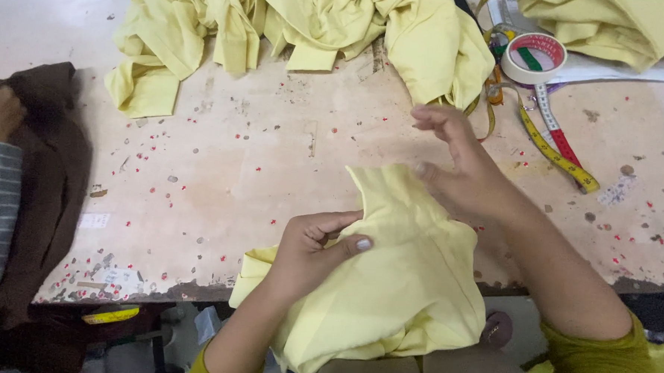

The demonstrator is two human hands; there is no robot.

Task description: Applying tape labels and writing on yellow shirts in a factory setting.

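— Left hand?
— Fingers curled shut, thumb pressed on the pale yellow cloth piece, bunched under them at the worn table edge.
— Right hand?
— Fingers loosely spread, thumb pinching the cloth's top corner; tape measure lies beyond the fingertips.

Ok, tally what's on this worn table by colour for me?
Pale yellow fabric pieces: 3, the held piece in the left hand and right hand, the crumpled heap, the folded stack
Dark brown cloth: 1
Yellow measuring tape: 1
White tape roll: 1
Total: 6
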